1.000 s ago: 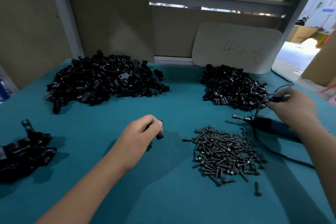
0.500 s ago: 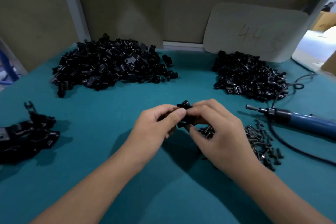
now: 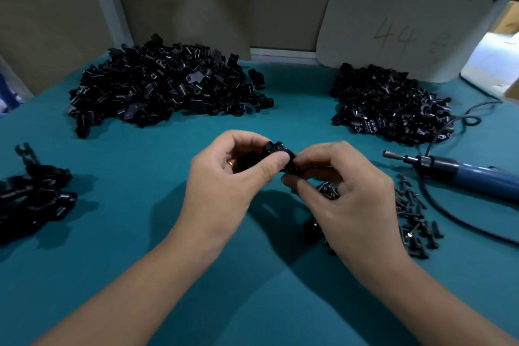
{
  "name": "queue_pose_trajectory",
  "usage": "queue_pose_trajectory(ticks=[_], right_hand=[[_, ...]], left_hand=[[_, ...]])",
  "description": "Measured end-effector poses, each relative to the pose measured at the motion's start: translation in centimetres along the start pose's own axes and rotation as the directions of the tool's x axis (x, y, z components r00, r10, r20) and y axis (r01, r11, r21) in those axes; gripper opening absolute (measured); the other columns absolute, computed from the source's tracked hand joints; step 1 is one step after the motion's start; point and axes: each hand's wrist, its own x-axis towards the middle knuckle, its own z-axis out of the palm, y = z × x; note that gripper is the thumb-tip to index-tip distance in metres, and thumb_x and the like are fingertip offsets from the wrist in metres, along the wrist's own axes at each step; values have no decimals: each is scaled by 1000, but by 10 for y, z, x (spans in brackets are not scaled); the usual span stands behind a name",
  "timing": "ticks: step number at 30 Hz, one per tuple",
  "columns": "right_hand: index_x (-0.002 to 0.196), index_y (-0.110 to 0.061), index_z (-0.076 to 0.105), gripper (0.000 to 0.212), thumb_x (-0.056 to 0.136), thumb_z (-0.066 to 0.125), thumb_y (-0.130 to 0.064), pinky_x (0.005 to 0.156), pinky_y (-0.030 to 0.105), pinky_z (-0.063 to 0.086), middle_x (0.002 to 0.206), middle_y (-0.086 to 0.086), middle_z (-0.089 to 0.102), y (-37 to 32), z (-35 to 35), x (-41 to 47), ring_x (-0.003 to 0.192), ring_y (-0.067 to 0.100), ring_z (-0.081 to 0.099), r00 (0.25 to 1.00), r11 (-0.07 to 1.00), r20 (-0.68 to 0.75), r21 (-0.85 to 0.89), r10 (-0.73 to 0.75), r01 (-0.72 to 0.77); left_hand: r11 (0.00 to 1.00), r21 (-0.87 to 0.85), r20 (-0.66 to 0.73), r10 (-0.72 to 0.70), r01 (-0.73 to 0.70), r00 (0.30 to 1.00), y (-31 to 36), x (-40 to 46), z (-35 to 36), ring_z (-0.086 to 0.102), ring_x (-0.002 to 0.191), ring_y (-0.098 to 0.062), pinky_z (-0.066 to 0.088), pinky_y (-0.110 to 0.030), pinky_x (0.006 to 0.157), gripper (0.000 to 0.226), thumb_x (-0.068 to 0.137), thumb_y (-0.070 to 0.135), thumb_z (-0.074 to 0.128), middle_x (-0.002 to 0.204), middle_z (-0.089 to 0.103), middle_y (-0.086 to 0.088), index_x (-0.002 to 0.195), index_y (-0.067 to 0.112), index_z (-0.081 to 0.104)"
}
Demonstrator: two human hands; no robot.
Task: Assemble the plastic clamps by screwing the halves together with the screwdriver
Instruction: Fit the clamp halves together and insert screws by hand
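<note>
Above the middle of the teal table, my left hand (image 3: 227,177) and my right hand (image 3: 345,194) together hold two black plastic clamp halves (image 3: 276,153), fingers curled round them. The halves touch between my thumbs; how they fit is partly hidden. A blue electric screwdriver (image 3: 460,171) lies on the table to the right, its bit pointing left, its cable looping behind. Dark screws (image 3: 412,216) lie in a pile under and right of my right hand.
A large heap of black clamp halves (image 3: 165,84) sits at the back left, a smaller heap (image 3: 390,104) at the back right. Assembled black clamps (image 3: 33,194) lie at the left edge. A pale board marked 44 (image 3: 398,34) leans on the back wall.
My right hand left the screwdriver on the table and came to the middle with a clamp half. Both hands now hold the halves together, a little higher than half a second ago.
</note>
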Motion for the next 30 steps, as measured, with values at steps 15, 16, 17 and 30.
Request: queue_pose_trajectory(ticks=[15,16,17,30], right_hand=[[90,-15,72,23,85,86,2,87,27,58,106,-5,69,2,-1,0,107,25,70,999,982,28,186,21,-26],[87,-14,72,22,85,85,2,88,28,60,107,-4,68,2,-1,0,107,25,70,999,980,32,197,24,-30],[86,-14,71,21,85,85,2,88,29,60,107,-3,68,2,-2,0,107,25,70,999,979,37,203,26,-33],[119,-34,70,33,92,68,-52,103,38,48,113,-20,58,22,-40,18,112,5,54,896,901,379,-430,232,-51]], left_hand=[[933,-293,133,-178,210,975,2,-2,-1,70,86,-20,60,-26,78,28,77,17,89,96,77,-13,100,6,76],[932,-299,130,-175,206,976,2,-2,-1,70,87,-20,60,-27,78,27,77,17,87,96,77,-13,100,6,76],[931,-303,126,-173,204,977,2,-2,-1,70,88,-21,61,-27,78,27,77,17,85,97,77,-13,100,6,77],[957,-251,-4,-153,147,988,3,7,-13,74,93,-15,61,-34,83,19,75,22,89,96,80,-5,92,18,82]])
